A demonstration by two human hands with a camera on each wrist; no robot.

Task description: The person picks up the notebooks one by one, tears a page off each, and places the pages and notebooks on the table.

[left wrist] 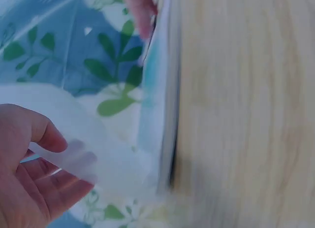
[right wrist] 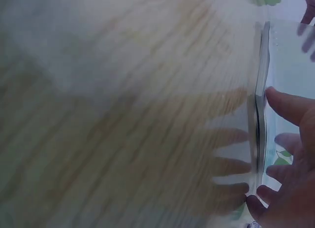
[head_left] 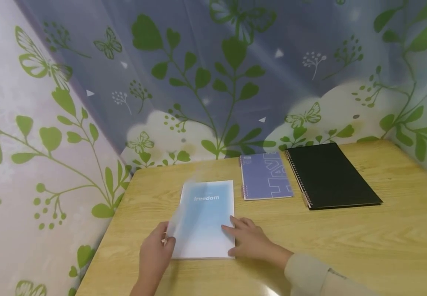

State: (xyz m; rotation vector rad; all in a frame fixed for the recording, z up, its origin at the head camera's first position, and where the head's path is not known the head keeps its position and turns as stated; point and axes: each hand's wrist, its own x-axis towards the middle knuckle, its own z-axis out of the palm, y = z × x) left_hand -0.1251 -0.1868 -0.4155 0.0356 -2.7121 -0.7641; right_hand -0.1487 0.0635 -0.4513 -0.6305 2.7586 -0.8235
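A blue and white book [head_left: 207, 226] lies flat on the wooden table [head_left: 331, 255], nearer the table's left edge than its right edge. Its cover says "freedom" in white letters. A thin see-through sheet [left wrist: 47, 97] is lifted up along the left side of the book, and it bends away from the cover.

The left hand [head_left: 155, 250] is at the book's bottom left corner. It pinches the see-through sheet, with the thumb on one side and the fingers on the other. You can see the fingers right through the sheet.

The right hand [head_left: 252, 240] is at the book's right side, low down. Its fingers are spread out and touch the cover and its side. They are not wrapped around anything. A light sleeve [head_left: 307, 273] comes down near that wrist.

A purple notebook [head_left: 261, 174] lies near the far edge of the table, to the right of the book and a bit farther back. It has big pale letters and rings down its left side. Just beside it, toward the far right corner, lies a bigger black notebook [head_left: 333, 176], also with rings on its left side. Behind the far edge hangs a blue-gray cloth [head_left: 198, 24] with green leaves and butterflies.
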